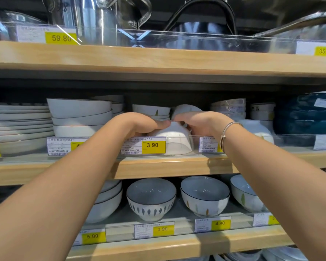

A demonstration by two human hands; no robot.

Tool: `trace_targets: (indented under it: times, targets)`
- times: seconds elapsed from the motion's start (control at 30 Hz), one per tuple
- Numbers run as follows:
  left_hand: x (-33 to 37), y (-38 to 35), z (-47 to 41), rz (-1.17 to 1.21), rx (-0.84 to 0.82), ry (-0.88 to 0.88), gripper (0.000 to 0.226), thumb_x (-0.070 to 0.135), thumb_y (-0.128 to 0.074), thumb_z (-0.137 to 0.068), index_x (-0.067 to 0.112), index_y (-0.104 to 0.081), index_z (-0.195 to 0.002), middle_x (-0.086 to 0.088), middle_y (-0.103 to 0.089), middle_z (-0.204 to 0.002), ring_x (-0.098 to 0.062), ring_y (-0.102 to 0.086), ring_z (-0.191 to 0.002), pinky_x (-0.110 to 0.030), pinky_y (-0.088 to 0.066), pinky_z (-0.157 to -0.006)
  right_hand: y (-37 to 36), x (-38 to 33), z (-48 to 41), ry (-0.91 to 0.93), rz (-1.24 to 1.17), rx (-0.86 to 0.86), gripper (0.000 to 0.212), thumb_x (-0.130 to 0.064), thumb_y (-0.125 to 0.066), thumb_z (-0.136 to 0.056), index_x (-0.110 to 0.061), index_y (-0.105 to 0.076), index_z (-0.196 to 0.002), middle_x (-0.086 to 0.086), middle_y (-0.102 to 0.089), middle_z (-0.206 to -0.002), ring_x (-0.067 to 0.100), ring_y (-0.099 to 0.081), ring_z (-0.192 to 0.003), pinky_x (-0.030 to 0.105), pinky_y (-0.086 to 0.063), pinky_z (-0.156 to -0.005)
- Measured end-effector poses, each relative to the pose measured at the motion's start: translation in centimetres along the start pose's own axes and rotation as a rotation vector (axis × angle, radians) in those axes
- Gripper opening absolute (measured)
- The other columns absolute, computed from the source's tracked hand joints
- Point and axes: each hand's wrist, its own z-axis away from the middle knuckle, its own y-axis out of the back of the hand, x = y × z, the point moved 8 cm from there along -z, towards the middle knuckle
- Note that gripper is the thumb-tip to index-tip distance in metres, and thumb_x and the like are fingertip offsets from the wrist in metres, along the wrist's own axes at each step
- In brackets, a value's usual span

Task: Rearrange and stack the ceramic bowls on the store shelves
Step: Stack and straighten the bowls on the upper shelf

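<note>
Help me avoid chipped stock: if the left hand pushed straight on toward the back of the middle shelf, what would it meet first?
Probably the short stack of white bowls with a green leaf mark, just behind the left hand, which rests on the upturned white bowl. Depth is unclear.

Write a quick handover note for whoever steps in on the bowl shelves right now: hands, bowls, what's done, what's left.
Left hand and right hand: both on the upturned white bowl on the middle shelf, behind the 3.90 price tag.
Behind it: a short stack of leaf-print bowls and another white bowl tipped on its side.
Done: cannot tell.
Left: probably set the held bowl onto a stack and right the tipped bowl.
</note>
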Motion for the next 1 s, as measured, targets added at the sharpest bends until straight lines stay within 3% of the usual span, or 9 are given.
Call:
trace_targets:
  times: [0.1, 0.2, 0.33, 0.5, 0.67, 0.87, 0.93, 1.0]
  targets:
    - [-0.5, -0.1, -0.3, 0.021, 0.019, 0.026, 0.075, 0.08, -0.045, -0.071, 0.023, -0.058, -0.118, -0.006, -0.064, -0.117, -0.026, -0.062, -0.102, -0.043, -0.044, -0.1, -0.2, 0.2, -0.3, -0.013, 0.049, 0.022, 0.037, -0.043, -0.034, -0.097, -0.014, -0.056, -0.094, 0.009, -0.064, -0.092, 0.022, -0.059, -0.087, 0.034, -0.045, -0.091]
    - [-0.7, 0.0, -0.5, 0.08, 0.017, 0.016, 0.079, 0.081, -0.048, -0.067, 0.025, -0.056, -0.124, -0.005, -0.063, -0.122, -0.027, -0.061, -0.106, -0.045, -0.043, -0.101, -0.6, 0.3, -0.4, -0.009, 0.068, 0.011, 0.039, -0.044, -0.029, -0.098, -0.016, -0.056, -0.097, 0.009, -0.063, -0.094, 0.021, -0.058, -0.088, 0.031, -0.044, -0.087]
    - [-0.8, -0.1, -0.3, 0.255, -0.046, 0.019, 0.065, 0.068, -0.053, -0.077, 0.022, -0.055, -0.123, -0.009, -0.064, -0.118, -0.028, -0.065, -0.1, -0.04, -0.051, -0.089, -0.7, 0.4, -0.6, -0.005, -0.026, -0.04, 0.036, -0.04, -0.031, -0.098, -0.016, -0.056, -0.103, 0.01, -0.064, -0.099, 0.022, -0.059, -0.092, 0.034, -0.044, -0.092]
    - [-1.4, 0.5, -1.0, 0.518, 0.032, 0.043, 0.062, 0.055, -0.067, -0.075, 0.015, -0.054, -0.121, -0.02, -0.066, -0.112, -0.038, -0.068, -0.098, -0.051, -0.053, -0.091, -0.1, 0.1, -0.6, 0.023, -0.181, -0.039, 0.023, -0.035, -0.043, -0.094, -0.016, -0.055, -0.1, 0.007, -0.064, -0.089, 0.019, -0.06, -0.083, 0.029, -0.046, -0.081]
    - [-1.0, 0.9, -0.7, 0.638, 0.077, -0.018, 0.052, 0.039, -0.07, -0.078, 0.01, -0.054, -0.118, -0.018, -0.063, -0.115, -0.035, -0.063, -0.106, -0.046, -0.052, -0.094, 0.9, -0.6, -1.1, 0.128, -0.285, 0.086, 0.02, -0.028, -0.058, -0.085, -0.015, -0.054, -0.099, 0.009, -0.062, -0.09, 0.023, -0.06, -0.079, 0.033, -0.05, -0.072]
    - [-0.5, 2.2, -0.7, 0.735, 0.087, -0.196, 0.066, 0.02, -0.075, -0.074, 0.012, -0.049, -0.134, -0.014, -0.065, -0.119, -0.032, -0.063, -0.107, -0.047, -0.051, -0.095, 1.1, -1.6, -0.2, 0.285, -0.33, 0.08, 0.041, -0.016, -0.061, -0.085, -0.005, -0.053, -0.124, 0.013, -0.064, -0.105, 0.022, -0.062, -0.085, 0.032, -0.051, -0.074]
    - [-0.3, 2.4, -0.6, 0.765, 0.063, -0.228, 0.07, 0.016, -0.074, -0.074, 0.015, -0.044, -0.138, -0.012, -0.063, -0.123, -0.03, -0.063, -0.107, -0.048, -0.053, -0.089, 1.2, -1.9, -0.2, 0.349, -0.319, 0.089, 0.053, -0.009, -0.063, -0.083, -0.002, -0.045, -0.133, 0.014, -0.062, -0.116, 0.023, -0.063, -0.094, 0.03, -0.052, -0.078]
    - [-0.4, 2.3, -0.3, 0.852, 0.009, -0.206, 0.053, 0.027, -0.071, -0.079, 0.016, -0.053, -0.127, -0.01, -0.064, -0.118, -0.027, -0.065, -0.098, -0.048, -0.055, -0.082, 1.1, -2.3, -0.4, 0.41, -0.288, 0.114, 0.075, -0.008, -0.07, -0.076, -0.005, -0.033, -0.141, 0.015, -0.058, -0.127, 0.025, -0.061, -0.108, 0.032, -0.054, -0.086]
